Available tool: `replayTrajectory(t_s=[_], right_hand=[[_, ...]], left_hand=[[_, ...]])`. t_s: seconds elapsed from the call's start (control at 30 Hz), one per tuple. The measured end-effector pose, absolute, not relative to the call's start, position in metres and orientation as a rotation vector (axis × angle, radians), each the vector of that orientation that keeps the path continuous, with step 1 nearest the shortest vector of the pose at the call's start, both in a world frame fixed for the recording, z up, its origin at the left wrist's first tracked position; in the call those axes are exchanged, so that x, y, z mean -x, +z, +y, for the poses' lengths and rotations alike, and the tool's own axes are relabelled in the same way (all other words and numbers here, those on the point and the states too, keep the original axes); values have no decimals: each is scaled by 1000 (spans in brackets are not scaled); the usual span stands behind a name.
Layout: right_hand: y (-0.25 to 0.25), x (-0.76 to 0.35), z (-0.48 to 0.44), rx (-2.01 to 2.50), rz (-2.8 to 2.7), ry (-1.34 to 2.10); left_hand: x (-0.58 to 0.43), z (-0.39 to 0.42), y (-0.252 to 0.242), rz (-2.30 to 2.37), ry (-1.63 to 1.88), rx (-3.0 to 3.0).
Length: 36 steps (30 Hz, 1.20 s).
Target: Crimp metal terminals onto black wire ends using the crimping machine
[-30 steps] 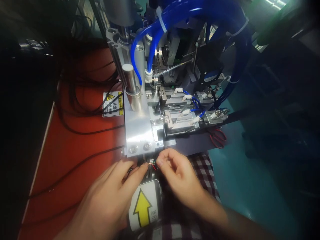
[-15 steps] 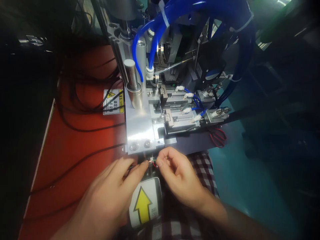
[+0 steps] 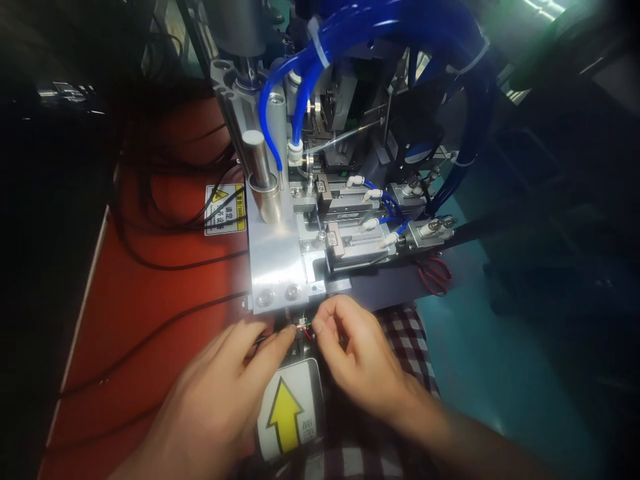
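Note:
My left hand (image 3: 215,383) is closed in a pinch on a dark cable (image 3: 262,339), part of which shows between thumb and fingers. From its fingertips come thin coloured wires (image 3: 307,332), a red one and a greenish one among them. My right hand (image 3: 363,357) has thumb and forefinger pressed together at the far end of these wires. Both hands are just in front of the metal plate (image 3: 277,267) of a machine, close above a small dark fixture (image 3: 296,348). The fingers hide most of the wire tips.
Blue air hoses (image 3: 390,20) arch over the machine's pneumatic slides (image 3: 360,247). Red-handled scissors or pliers (image 3: 435,277) lie at the right. Black cables (image 3: 175,267) cross the red surface (image 3: 150,327) on the left. A label with a yellow arrow (image 3: 285,413) sits below the hands.
The camera view has shifted slightly, so the machine's upper parts appear a little lower and further left. Both hands keep nearly the same pose at the wires.

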State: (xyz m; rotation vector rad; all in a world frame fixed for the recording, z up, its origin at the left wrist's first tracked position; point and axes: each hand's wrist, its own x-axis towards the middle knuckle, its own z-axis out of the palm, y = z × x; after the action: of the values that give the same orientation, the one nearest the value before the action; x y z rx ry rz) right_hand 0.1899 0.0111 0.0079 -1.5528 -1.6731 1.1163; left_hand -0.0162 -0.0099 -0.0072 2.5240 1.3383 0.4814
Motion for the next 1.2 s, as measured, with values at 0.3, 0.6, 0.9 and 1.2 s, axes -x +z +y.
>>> replayTrajectory(t_s=[0.3, 0.6, 0.9, 1.2], right_hand=[[3, -191, 13, 1560, -1309, 1509], [7, -188, 12, 1514, -1290, 1376], [6, -191, 13, 1524, -1430, 1291], [7, -192, 11, 1410, -1567, 1109]], left_hand=[[21, -11, -12, 1372, 518, -2481], [20, -12, -13, 1378, 539, -2476], [21, -12, -10, 1369, 510, -2470], [21, -8, -4, 1344, 470, -2499]])
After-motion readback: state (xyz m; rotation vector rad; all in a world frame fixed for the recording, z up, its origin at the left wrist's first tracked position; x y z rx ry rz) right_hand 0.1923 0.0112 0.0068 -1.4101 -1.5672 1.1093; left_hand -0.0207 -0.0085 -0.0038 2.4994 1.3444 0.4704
